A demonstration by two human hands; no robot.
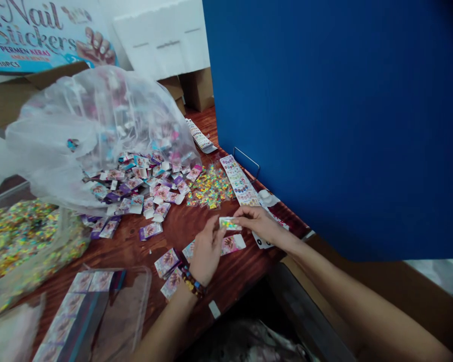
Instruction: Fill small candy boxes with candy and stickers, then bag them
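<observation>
Between my left hand (pixel 207 254) and my right hand (pixel 257 223), a small clear packet of multicoloured candy pieces (pixel 228 223) is pinched by the fingertips of both. A beaded bracelet (pixel 193 282) circles my left wrist. Just below my hands lie open nail sticker packets (pixel 233 244) on the reddish wooden table (pixel 196 236). A long printed sticker strip (pixel 239 180) lies beyond my right hand. A heap of candy packets (pixel 210 187) sits further back. Many purple and white sticker packets (pixel 136 183) spill from a large clear plastic bag (pixel 98 125).
A tall blue panel (pixel 324 115) rises along the table's right side. At the left lies a clear bag of colourful candy packets (pixel 22 236). Stacked packets sit in a clear sleeve (pixel 86 306) at the near edge. A "Nail Stickers" poster (pixel 41 32) and cardboard boxes (pixel 196 90) stand behind.
</observation>
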